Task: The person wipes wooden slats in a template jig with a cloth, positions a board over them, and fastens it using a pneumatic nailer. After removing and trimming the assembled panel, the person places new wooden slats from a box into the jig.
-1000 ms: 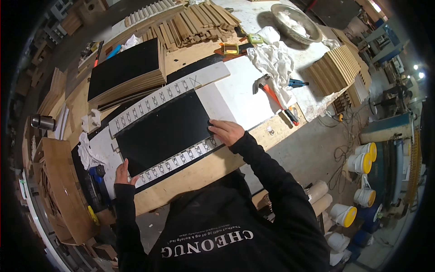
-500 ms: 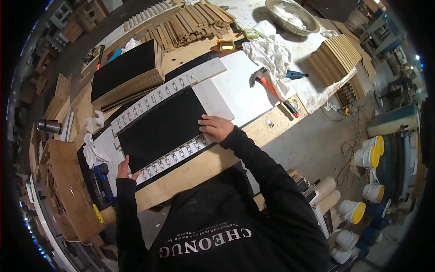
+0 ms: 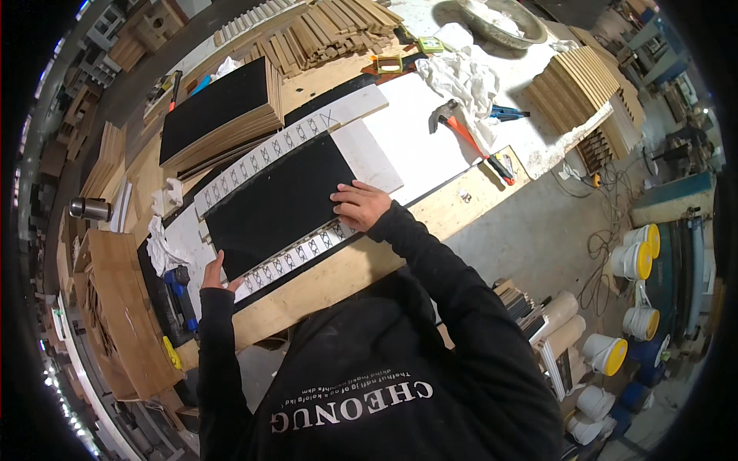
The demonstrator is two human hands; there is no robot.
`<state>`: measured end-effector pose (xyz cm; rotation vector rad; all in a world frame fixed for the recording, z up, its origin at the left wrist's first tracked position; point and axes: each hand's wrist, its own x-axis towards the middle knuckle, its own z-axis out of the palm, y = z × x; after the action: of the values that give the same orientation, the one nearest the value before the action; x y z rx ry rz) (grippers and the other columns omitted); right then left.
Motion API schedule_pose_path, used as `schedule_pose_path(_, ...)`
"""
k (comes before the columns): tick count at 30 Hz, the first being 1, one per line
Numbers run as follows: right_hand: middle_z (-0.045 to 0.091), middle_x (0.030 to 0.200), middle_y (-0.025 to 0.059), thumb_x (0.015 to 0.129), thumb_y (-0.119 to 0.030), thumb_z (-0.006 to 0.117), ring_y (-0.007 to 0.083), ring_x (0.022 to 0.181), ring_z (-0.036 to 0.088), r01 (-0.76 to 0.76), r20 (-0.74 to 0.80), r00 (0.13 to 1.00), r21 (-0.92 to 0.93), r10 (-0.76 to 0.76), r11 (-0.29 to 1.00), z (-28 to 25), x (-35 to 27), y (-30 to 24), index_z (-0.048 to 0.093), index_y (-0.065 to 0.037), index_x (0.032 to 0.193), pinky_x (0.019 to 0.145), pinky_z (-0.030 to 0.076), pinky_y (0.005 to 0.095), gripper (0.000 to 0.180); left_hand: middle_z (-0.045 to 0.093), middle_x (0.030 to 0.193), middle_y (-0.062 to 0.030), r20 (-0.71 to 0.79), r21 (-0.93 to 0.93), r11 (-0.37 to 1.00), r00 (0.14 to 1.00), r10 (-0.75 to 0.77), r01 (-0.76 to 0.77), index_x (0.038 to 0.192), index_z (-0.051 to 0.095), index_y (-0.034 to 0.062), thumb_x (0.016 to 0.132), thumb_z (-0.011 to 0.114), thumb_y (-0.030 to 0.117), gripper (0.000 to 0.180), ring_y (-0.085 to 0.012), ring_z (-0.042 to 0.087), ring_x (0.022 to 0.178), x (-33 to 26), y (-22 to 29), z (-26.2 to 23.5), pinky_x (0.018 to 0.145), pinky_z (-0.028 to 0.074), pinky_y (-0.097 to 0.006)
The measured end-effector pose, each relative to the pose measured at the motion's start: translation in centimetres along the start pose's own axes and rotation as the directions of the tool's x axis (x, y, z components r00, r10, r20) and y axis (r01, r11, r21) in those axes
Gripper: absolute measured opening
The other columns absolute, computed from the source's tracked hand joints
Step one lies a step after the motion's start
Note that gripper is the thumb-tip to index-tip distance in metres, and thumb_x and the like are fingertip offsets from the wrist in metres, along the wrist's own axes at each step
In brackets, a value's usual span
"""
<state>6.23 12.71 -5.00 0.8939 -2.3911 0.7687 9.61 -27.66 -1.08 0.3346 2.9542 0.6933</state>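
Observation:
A black rectangular panel (image 3: 280, 203) lies flat on the workbench between two white strips drawn with crossed boxes, the far strip (image 3: 265, 160) and the near strip (image 3: 300, 256). My left hand (image 3: 217, 276) is at its near left corner, fingers stretched along the left end and thumb apart by the near edge. On the panel's near right part rests my right hand (image 3: 364, 206), fingers laid over the top; its thumb is mostly hidden. Right of the panel lies a plain white board (image 3: 369, 161). A hammer (image 3: 469, 138) with an orange and black handle lies farther right.
A stack of black-faced boards (image 3: 219, 107) stands behind the panel, with a pile of wooden strips (image 3: 327, 34) beyond. White cloth (image 3: 461, 81), a blue clamp-like tool (image 3: 509, 114) and a metal basin (image 3: 503, 23) are at the far right. Buckets (image 3: 606, 353) stand on the floor.
The whole view has shifted slightly, moving the bench a little right and up in the picture. Both hands keep nearly the same places on the black panel.

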Motion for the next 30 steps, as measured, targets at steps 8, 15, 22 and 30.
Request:
schedule_pose_path(8,0.056,0.106,0.0030,0.067,-0.013,0.064,0.0212,0.109,0.049,0.001,0.021,1.000,0.048,-0.002,0.999,1.3,1.5,-2.2,0.057,-0.012,0.087,0.094,0.037,0.0394,0.021,0.046,0.112,-0.0189,-0.042,-0.012,1.000,0.999,-0.014,0.013,0.129,0.035,0.0105,0.059,0.071,0.004,0.080,-0.0302,0.047,0.106,-0.2,-0.5,0.4,0.091,0.038,-0.033)
schedule_pose_path(15,0.056,0.105,0.0017,0.067,-0.013,0.064,0.0201,0.110,0.048,-0.024,0.041,0.999,0.033,0.022,0.999,2.0,1.7,-2.5,0.057,-0.013,0.085,0.094,0.037,0.0395,0.019,0.047,0.111,-0.0176,-0.046,0.014,1.000,0.999,-0.016,0.017,0.128,0.036,0.0099,0.058,0.073,0.009,0.079,-0.0306,0.048,0.104,-0.1,-0.5,0.3,0.090,0.039,-0.032)
schedule_pose_path(22,0.056,0.107,0.0009,0.068,-0.012,0.063,0.0190,0.111,0.047,0.043,0.114,0.992,0.086,-0.053,0.995,3.7,3.1,-4.2,0.059,-0.014,0.089,0.096,0.034,0.0395,0.021,0.047,0.112,-0.0166,-0.051,-0.041,0.994,0.993,-0.104,0.102,0.128,0.038,0.0121,0.059,0.073,0.011,0.078,-0.0303,0.047,0.105,-0.2,-0.7,0.5,0.089,0.040,-0.033)
schedule_pose_path(30,0.055,0.107,0.0019,0.067,-0.013,0.063,0.0204,0.111,0.047,0.037,0.108,0.993,0.020,-0.039,0.999,4.7,3.2,-4.4,0.057,-0.014,0.088,0.096,0.034,0.0425,0.022,0.048,0.111,-0.0155,-0.054,0.002,0.997,0.995,-0.082,0.082,0.128,0.037,0.0142,0.058,0.075,0.010,0.080,-0.0295,0.048,0.104,-0.1,-0.9,0.5,0.089,0.040,-0.033)
